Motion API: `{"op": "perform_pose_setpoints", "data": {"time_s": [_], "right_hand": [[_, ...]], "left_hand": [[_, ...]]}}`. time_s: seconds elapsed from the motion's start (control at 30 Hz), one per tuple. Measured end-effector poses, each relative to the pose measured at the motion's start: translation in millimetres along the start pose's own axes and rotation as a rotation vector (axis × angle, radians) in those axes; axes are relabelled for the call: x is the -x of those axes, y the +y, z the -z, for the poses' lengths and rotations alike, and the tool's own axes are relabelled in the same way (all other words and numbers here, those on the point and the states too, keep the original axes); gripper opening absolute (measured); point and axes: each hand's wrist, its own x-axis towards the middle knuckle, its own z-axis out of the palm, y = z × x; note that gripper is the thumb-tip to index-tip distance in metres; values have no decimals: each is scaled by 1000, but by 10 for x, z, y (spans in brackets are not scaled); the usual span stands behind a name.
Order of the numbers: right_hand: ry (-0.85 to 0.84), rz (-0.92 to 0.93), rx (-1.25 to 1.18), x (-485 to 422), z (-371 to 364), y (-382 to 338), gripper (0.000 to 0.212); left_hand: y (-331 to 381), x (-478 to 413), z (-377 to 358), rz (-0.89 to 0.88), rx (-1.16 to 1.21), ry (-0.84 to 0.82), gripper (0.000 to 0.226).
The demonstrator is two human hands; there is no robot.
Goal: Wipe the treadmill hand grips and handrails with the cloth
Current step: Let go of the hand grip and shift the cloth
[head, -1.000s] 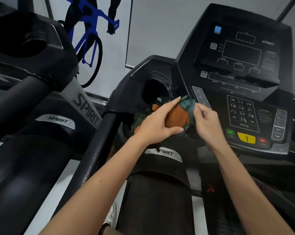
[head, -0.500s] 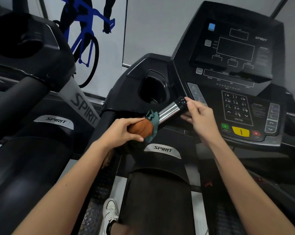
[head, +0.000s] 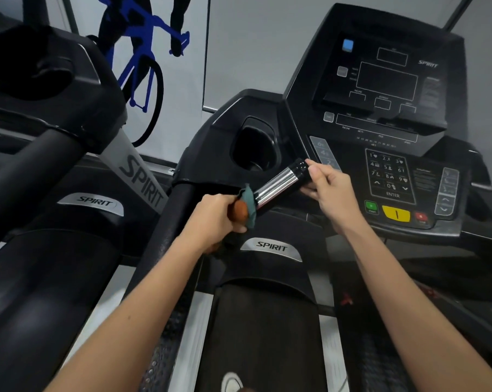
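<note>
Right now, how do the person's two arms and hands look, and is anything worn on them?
Both forearms come in bare from the bottom of the picture, with no sleeve in view. The left hand and the right hand wear no gloves, and I see no ring, watch or bracelet on either wrist. The nails look short and unpainted, though the picture is too soft to be sure.

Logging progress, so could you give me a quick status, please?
Left hand gripping cloth around hand grip. Right hand steadying its tip. Nothing obstructing.
</note>
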Motion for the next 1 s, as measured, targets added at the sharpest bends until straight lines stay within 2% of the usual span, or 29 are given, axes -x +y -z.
{"op": "perform_pose_setpoints", "data": {"time_s": [0.07,0.13,0.27,0.4,0.53,0.6,0.73,0.8,0.9,0.93,1.0], "right_hand": [[10,-1,-12,-1,-11,5,33],[25,-1,-18,6,-13,2,33],[32,3,-28,33,-32,-22,33],[40,1,-40,58,-54,-57,33],[64,2,-43,62,-87,-76,33],[82,1,-51,52,-109,-67,33],[126,-15,-69,70,-159,-85,33],[150,-55,-104,97,-203,-117,34],[191,-113,-294,183,-267,-93,44],[222,-127,-404,239,-294,-71,51],[299,-166,-577,430,-426,-16,55]], "left_hand": [[45,69,-43,-7,60,86,58],[17,98,-74,8,48,85,62],[-67,66,-115,23,-127,30,47],[-83,21,-61,40,-197,-36,33],[-109,-15,-50,24,-194,-61,35],[-107,-17,-33,22,-146,-65,41],[-54,27,63,55,117,-64,46],[-8,67,93,42,195,-51,57],[14,90,130,-4,208,-40,87],[21,86,139,-16,195,-48,89],[12,84,139,-39,213,-46,80]]}}
